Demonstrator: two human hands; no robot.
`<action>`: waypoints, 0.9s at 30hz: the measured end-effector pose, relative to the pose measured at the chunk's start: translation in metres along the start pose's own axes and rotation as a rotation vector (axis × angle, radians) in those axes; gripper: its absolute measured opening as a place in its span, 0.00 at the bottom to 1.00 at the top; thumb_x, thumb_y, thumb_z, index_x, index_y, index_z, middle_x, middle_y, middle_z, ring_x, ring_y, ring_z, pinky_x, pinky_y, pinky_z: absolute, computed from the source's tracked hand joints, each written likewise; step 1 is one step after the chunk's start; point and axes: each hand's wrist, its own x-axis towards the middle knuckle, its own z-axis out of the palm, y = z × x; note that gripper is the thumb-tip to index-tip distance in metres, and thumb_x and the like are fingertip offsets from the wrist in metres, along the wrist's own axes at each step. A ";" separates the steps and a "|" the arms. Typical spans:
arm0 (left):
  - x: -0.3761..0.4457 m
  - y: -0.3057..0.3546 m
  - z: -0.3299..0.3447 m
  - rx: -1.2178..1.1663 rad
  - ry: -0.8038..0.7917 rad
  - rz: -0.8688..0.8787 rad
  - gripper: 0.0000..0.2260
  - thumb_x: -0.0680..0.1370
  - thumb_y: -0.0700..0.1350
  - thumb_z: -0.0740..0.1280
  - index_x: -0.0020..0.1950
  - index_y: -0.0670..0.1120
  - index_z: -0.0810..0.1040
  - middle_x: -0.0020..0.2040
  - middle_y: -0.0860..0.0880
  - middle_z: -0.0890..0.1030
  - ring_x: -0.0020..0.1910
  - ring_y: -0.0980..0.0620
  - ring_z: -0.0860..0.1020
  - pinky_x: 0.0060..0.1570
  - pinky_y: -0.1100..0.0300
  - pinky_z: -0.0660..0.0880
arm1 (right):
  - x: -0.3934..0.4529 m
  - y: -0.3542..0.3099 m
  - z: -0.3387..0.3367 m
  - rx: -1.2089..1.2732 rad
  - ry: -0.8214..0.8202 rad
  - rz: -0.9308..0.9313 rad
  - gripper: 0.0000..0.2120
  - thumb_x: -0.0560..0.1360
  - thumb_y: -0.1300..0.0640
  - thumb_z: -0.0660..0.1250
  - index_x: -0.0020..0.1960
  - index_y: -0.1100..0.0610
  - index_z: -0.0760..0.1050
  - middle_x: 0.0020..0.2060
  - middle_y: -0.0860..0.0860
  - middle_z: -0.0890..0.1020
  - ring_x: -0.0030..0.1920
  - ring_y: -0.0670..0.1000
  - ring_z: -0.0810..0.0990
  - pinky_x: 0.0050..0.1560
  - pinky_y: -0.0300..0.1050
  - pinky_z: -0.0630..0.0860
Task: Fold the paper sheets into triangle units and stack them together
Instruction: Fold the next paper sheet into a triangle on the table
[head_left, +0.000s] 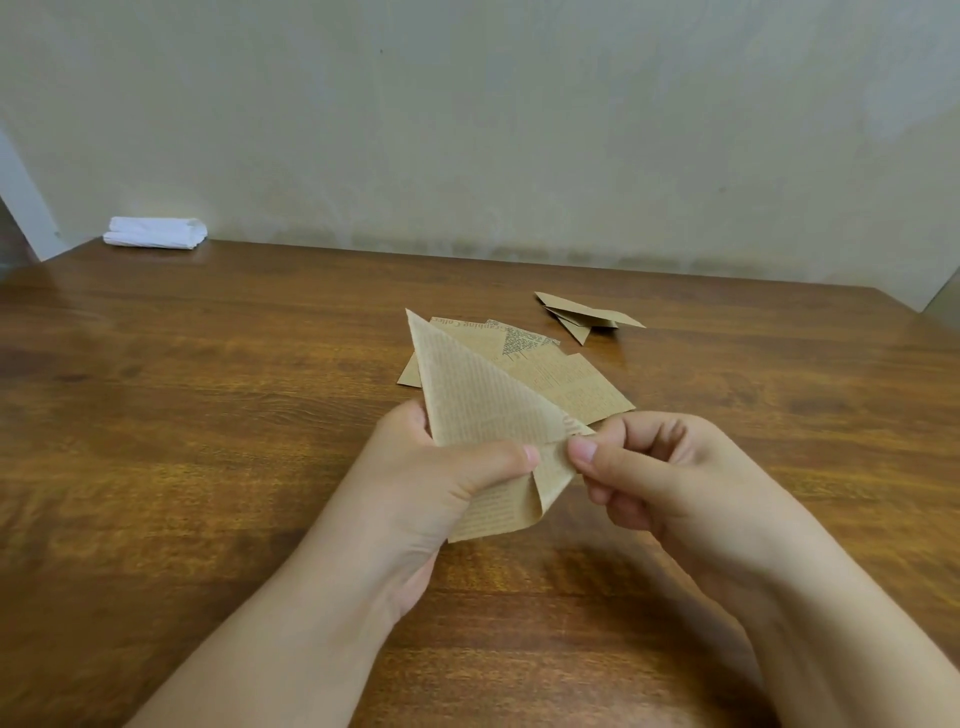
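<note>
- Head view: a partly folded paper sheet (483, 410) is held above the wooden table (208, 415), gripped by the left hand (441, 483) and pinched at its right corner by the right hand (660, 467).
- Unfolded sheets (582, 384) are seen lying just behind; finished triangle units (584, 314) are stacked farther right.
- A white cloth (156, 232) is set at the far left edge.

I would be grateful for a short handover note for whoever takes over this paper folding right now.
Left hand: holds the half-folded sheet above the table, thumb across its lower edge.
Right hand: pinches the sheet's right corner.
Unfolded sheets: loose pile flat on the table just behind the hands.
Folded units: small stack farther back to the right; count unclear.
White bundle: far left corner, not in use.
Done: a few units folded and stacked.
Left: finish this fold, add it to the stack, fold the remaining sheets.
</note>
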 end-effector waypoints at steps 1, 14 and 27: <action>0.000 0.000 -0.001 0.027 -0.007 -0.005 0.27 0.57 0.40 0.76 0.56 0.45 0.79 0.48 0.47 0.85 0.49 0.47 0.84 0.54 0.47 0.79 | 0.000 0.000 -0.001 -0.015 -0.014 0.025 0.13 0.59 0.47 0.77 0.29 0.55 0.78 0.25 0.51 0.76 0.25 0.44 0.67 0.24 0.32 0.63; 0.012 0.005 -0.011 0.509 -0.249 -0.202 0.32 0.61 0.35 0.77 0.63 0.49 0.73 0.54 0.46 0.81 0.54 0.46 0.80 0.56 0.47 0.78 | -0.015 -0.011 0.001 -0.705 -0.065 0.393 0.13 0.71 0.44 0.72 0.34 0.51 0.80 0.28 0.45 0.81 0.27 0.42 0.75 0.30 0.33 0.70; 0.017 0.026 0.025 1.459 -0.366 -0.087 0.38 0.67 0.49 0.76 0.72 0.51 0.61 0.59 0.49 0.73 0.53 0.48 0.73 0.45 0.56 0.73 | -0.053 0.026 0.002 -1.048 -0.159 -0.403 0.11 0.76 0.56 0.65 0.55 0.49 0.82 0.53 0.39 0.79 0.55 0.38 0.73 0.61 0.30 0.65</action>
